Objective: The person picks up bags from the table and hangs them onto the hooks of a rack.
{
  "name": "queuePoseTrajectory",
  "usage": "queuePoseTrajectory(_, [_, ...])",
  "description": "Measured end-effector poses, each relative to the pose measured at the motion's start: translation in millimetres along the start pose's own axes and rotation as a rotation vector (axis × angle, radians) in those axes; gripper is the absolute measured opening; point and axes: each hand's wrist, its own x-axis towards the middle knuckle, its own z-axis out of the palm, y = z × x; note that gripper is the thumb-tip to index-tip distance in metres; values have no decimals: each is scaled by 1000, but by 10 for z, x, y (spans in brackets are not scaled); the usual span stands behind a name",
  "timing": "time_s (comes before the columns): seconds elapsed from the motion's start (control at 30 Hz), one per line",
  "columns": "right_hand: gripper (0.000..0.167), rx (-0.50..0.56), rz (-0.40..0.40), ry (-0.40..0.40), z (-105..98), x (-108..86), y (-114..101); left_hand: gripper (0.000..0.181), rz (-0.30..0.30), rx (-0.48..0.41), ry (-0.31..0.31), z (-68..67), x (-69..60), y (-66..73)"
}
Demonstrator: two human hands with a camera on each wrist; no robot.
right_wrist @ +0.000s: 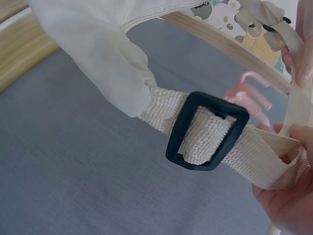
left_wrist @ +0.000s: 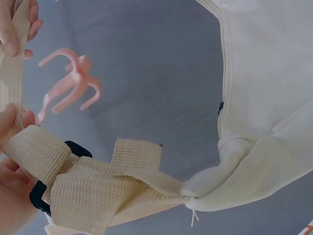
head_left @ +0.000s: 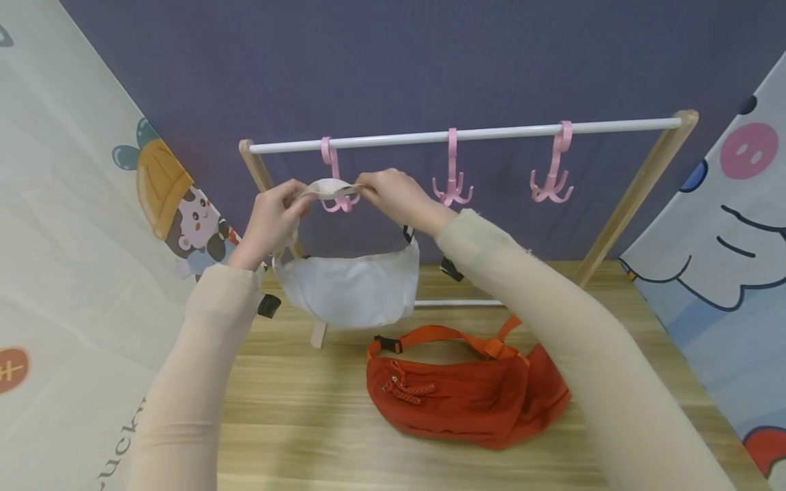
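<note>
A white waist bag [head_left: 353,290] hangs in the air from its cream webbing strap [head_left: 330,188]. My left hand [head_left: 276,217] pinches the strap on one side, and my right hand [head_left: 400,196] grips it a short way to the right. Between them the strap bows upward, in front of the left pink hook [head_left: 330,160]. In the left wrist view, folded webbing and a dark buckle [left_wrist: 39,196] lie beside the left hand. The right wrist view shows a black slider buckle [right_wrist: 208,129] on the strap between the bag and the right hand.
A white rail [head_left: 393,139] on wooden legs carries the left hook plus a middle pink hook [head_left: 452,170] and a right pink hook [head_left: 555,167]. A red waist bag [head_left: 448,399] lies on the wood-grain surface [head_left: 288,423] below, partly behind my right sleeve.
</note>
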Motion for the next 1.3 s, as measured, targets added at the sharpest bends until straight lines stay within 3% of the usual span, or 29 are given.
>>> queuePoseTrajectory(0.33, [23, -30, 24, 14, 37, 133, 58, 22, 17, -3, 71, 77, 114, -83])
queuePoseTrajectory(0.57, [25, -50, 67, -2, 127, 230, 109, 21, -28, 0, 70, 136, 180, -158])
queuePoseTrajectory(0.8, [26, -61, 104, -38, 221, 280, 150, 23, -111, -6, 8, 212, 212, -256])
queuePoseTrajectory(0.97, [24, -75, 134, -46, 287, 296, 213, 23, -126, -7, -22, 282, 223, -318])
queuePoseTrajectory(1.3, [26, -52, 135, -16, 301, 325, 208, 19, -100, -16, 45, 271, 260, -316])
